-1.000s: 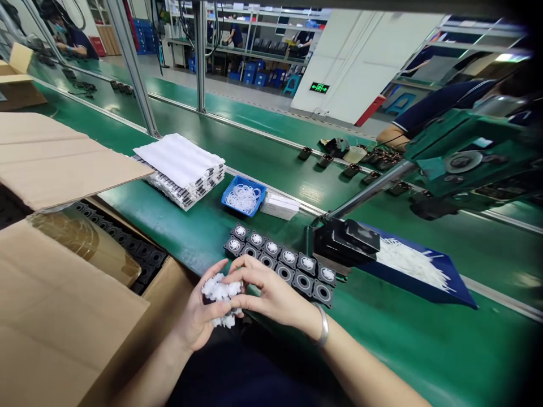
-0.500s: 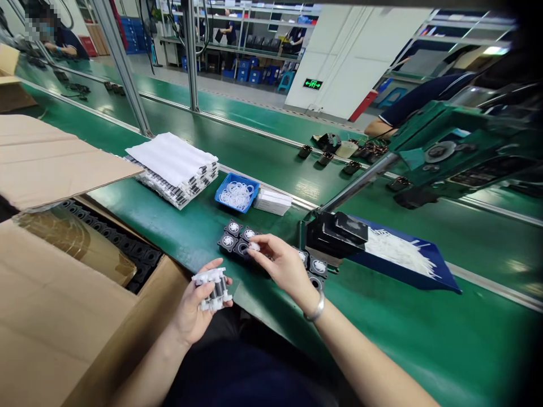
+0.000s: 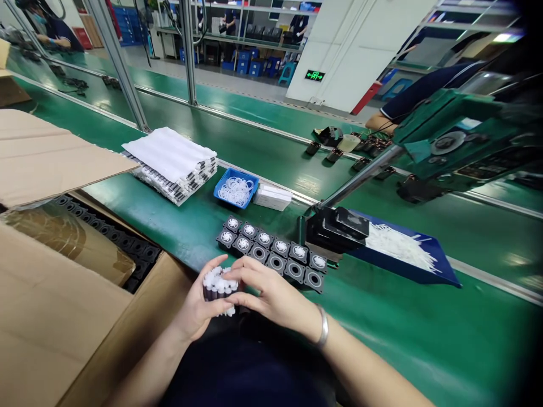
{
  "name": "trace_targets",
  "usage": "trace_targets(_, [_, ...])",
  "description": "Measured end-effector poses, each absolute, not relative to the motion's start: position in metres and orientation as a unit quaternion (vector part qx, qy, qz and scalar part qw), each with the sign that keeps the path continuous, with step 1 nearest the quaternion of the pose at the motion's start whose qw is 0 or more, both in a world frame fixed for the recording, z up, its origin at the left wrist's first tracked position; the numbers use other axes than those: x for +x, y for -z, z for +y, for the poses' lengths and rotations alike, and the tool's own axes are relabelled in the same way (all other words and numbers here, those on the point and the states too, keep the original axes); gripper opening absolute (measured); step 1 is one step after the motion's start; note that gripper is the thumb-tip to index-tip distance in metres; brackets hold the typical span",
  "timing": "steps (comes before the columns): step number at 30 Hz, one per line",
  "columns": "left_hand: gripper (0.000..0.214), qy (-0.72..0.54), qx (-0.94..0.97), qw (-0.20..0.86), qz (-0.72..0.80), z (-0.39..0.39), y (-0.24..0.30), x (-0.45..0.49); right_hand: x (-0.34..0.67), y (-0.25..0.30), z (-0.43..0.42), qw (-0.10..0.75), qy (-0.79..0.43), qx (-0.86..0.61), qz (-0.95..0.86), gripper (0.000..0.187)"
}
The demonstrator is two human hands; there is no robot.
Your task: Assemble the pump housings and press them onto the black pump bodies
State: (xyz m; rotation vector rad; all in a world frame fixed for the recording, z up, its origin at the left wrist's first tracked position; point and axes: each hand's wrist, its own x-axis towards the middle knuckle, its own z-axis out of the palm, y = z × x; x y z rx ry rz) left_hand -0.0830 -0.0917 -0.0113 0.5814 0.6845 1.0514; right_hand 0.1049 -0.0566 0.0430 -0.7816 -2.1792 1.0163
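My left hand [image 3: 195,308] is cupped around a bunch of small white plastic impellers [image 3: 218,286] with dark bodies, held just off the near edge of the green belt. My right hand [image 3: 267,294] is pinched on the top of the same bunch, fingertips against the white parts. Just beyond my hands, two rows of black square fan frames [image 3: 271,253] lie on the belt. Most of them carry a white impeller; three in the near row show bare round holes.
An open cardboard box [image 3: 63,271] of black frames stands at my left. Farther back are a white-covered stack of parts [image 3: 172,161], a blue tray of white rings [image 3: 235,189], a small white box [image 3: 274,196], a black fixture [image 3: 337,229] and a dark blue tray of white pieces [image 3: 403,251]. A green machine [image 3: 458,141] and other workers are beyond.
My right hand has drawn back from the fan frames to the bunch in my left hand. One more frame in the rows now carries a white impeller.
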Motion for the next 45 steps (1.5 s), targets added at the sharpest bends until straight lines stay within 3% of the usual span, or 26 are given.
trace_targets(5, [0.084,-0.457,0.248,0.804,0.287,-0.095,0.015,-0.078,0.111,-0.025,-0.078,0.401,-0.391,-0.326,-0.762,0.018])
trace_targets(9, [0.079,-0.46,0.247,0.8,0.294,-0.094,0.012,-0.079,0.131,-0.022,-0.069,0.462,-0.289,-0.431,-0.719,0.012])
trace_targets(14, [0.08,-0.456,0.256,0.795,0.307,-0.091,0.007,-0.077,0.148,-0.008,-0.036,0.392,-0.125,-0.465,-0.784,0.021])
trace_targets(19, [0.082,-0.459,0.246,0.797,0.306,-0.095,0.009,-0.077,0.149,-0.003,-0.026,0.294,-0.062,-0.43,-0.852,0.026])
trace_targets(22, [0.082,-0.454,0.255,0.796,0.307,-0.096,0.01,-0.078,0.145,-0.02,-0.038,0.301,-0.119,-0.434,-0.841,0.03])
trace_targets(28, [0.072,-0.488,0.265,0.784,0.279,-0.093,0.005,-0.07,0.123,-0.036,-0.082,0.301,-0.403,-0.378,-0.777,0.049])
trace_targets(34, [0.076,-0.485,0.264,0.788,0.272,-0.095,0.01,-0.063,0.104,0.0,-0.11,0.439,-0.504,-0.431,-0.606,0.048])
trace_targets(40, [0.076,-0.482,0.338,0.763,0.268,-0.1,0.014,-0.06,0.106,0.011,-0.125,0.471,-0.571,-0.423,-0.523,0.048])
trace_targets(45, [0.072,-0.499,0.344,0.75,0.264,-0.102,0.013,-0.056,0.11,0.013,-0.13,0.497,-0.517,-0.446,-0.535,0.035])
